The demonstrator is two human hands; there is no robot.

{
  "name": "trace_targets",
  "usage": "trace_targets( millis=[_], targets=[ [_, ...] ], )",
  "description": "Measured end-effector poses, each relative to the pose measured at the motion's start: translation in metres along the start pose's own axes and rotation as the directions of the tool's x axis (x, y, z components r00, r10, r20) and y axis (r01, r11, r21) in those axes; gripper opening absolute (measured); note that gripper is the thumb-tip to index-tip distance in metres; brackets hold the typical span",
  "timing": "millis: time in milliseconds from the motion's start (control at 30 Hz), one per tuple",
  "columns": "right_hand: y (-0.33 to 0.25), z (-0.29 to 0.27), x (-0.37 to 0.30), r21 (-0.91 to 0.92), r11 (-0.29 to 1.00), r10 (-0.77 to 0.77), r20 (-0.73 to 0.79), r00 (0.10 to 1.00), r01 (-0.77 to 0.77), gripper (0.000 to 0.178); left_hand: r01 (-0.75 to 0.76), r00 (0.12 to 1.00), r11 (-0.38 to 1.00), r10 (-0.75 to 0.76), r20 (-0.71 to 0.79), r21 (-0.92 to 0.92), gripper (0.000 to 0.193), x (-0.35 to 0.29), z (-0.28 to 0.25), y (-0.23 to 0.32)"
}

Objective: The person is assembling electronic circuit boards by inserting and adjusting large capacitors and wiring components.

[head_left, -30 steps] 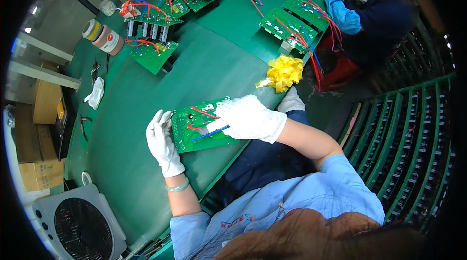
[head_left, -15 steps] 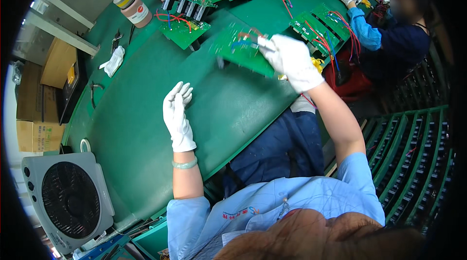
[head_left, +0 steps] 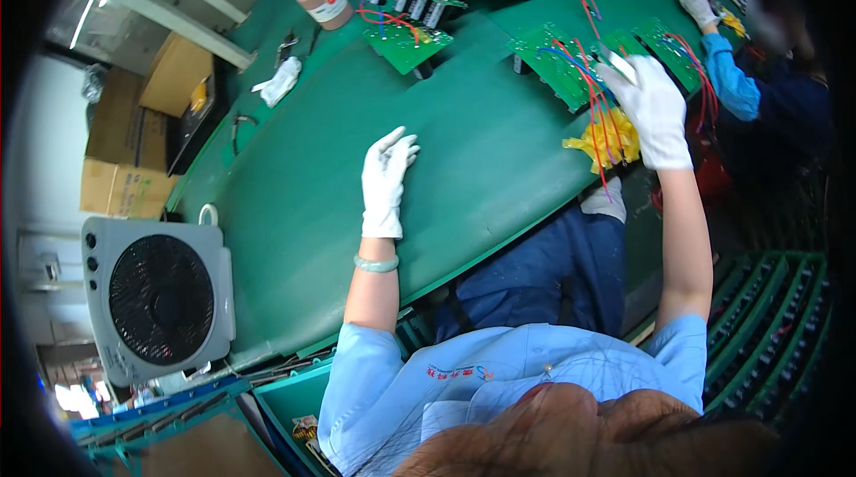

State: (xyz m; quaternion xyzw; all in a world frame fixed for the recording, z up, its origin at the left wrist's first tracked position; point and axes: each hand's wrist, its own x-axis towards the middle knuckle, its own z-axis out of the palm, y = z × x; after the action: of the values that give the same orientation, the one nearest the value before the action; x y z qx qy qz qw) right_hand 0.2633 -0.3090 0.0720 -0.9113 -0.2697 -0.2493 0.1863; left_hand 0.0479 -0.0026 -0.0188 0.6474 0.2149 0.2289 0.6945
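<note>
My right hand (head_left: 651,111), in a white glove, is closed at the near right edge of a green circuit board (head_left: 555,65). A slim pale piece shows at its fingertips; I cannot make out what it is. Red and blue wires (head_left: 596,89) run from this board down over a crumpled yellow wrapping (head_left: 584,145) beside my wrist. My left hand (head_left: 385,185), also gloved, hovers over or rests on the green table mat (head_left: 481,147), fingers loosely apart and holding nothing. Another wired circuit board (head_left: 670,53) lies just right of the first.
Several circuit boards (head_left: 406,47) with wires line the table's far side. Nearby stand a capped jar (head_left: 323,3), a white cloth glove (head_left: 282,83) and pliers (head_left: 241,131). A grey box fan (head_left: 160,299) is at the left. A co-worker's gloved hand (head_left: 695,3) is at far right.
The board by my right hand has moved right, beside the other board, and its blur is gone. My right hand has shifted right with it. The whole view has swung left.
</note>
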Motion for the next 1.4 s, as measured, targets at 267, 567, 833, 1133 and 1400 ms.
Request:
trace_targets(
  millis=[267,567,833,1133,1400],
  targets=[
    [-0.078,0.049,-0.091,0.805,0.58,-0.21,0.296,0.932,-0.125,0.019,0.046,0.997,0.997,-0.049,-0.052,-0.061,0.059,0.126,0.019,0.019],
    [-0.079,0.054,-0.098,0.739,-0.082,0.004,0.671,0.741,-0.669,0.028,0.243,0.956,0.964,-0.257,-0.144,-0.108,0.026,0.194,0.0,-0.004],
    [-0.073,0.073,-0.107,0.879,0.039,-0.037,0.476,0.879,-0.475,0.026,-0.029,0.978,0.973,-0.019,-0.206,-0.228,0.03,0.118,0.02,-0.021],
    [-0.071,0.074,-0.108,0.937,0.182,-0.064,0.312,0.948,-0.297,0.028,0.198,0.976,0.978,-0.203,-0.074,-0.065,0.036,-0.071,0.063,0.029],
    [-0.07,0.048,-0.117,0.799,0.066,0.055,0.595,0.802,-0.597,0.021,0.405,0.914,0.871,-0.391,-0.107,0.278,0.036,-0.088,-0.015,0.07]
  ],
)
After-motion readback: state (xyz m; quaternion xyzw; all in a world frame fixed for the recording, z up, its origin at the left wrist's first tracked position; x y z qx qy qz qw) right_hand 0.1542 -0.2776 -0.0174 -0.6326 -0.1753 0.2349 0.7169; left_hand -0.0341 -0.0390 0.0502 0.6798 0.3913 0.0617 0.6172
